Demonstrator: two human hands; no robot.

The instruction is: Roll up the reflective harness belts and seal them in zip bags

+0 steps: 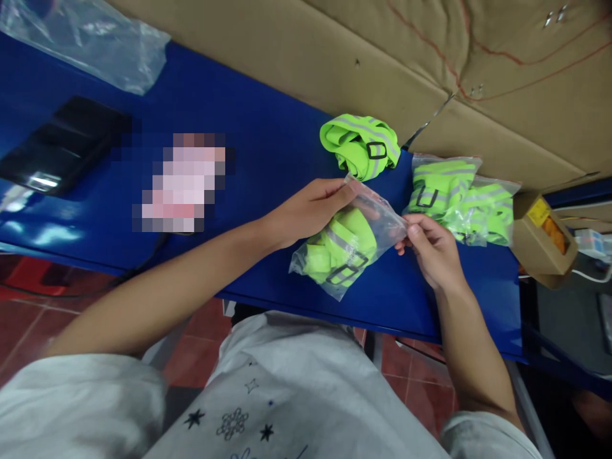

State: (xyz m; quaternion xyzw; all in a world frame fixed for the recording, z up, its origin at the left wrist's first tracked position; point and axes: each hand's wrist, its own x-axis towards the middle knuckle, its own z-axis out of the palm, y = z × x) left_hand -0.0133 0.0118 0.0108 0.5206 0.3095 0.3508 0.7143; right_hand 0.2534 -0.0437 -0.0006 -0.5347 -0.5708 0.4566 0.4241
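Observation:
A clear zip bag (pixel 340 248) with a folded neon-green strap and black buckles inside hangs between my two hands over the blue table (pixel 268 127). My left hand (pixel 308 210) pinches the bag's upper left corner. At the other top corner, my right hand (pixel 430 245) grips the bag's edge between thumb and fingers. Behind the bag lies a loose green reflective strap (pixel 361 145), coiled, with a black buckle. Bagged green straps (pixel 442 185) and another such bag (pixel 490 207) rest beyond my right hand.
An empty plastic bag (pixel 95 44) and a black object (pixel 62 143) lie at the left, near a pixelated item (pixel 184 185). Cardboard (pixel 373 64) lines the table's back. An open small brown box (pixel 542 242) is at the right.

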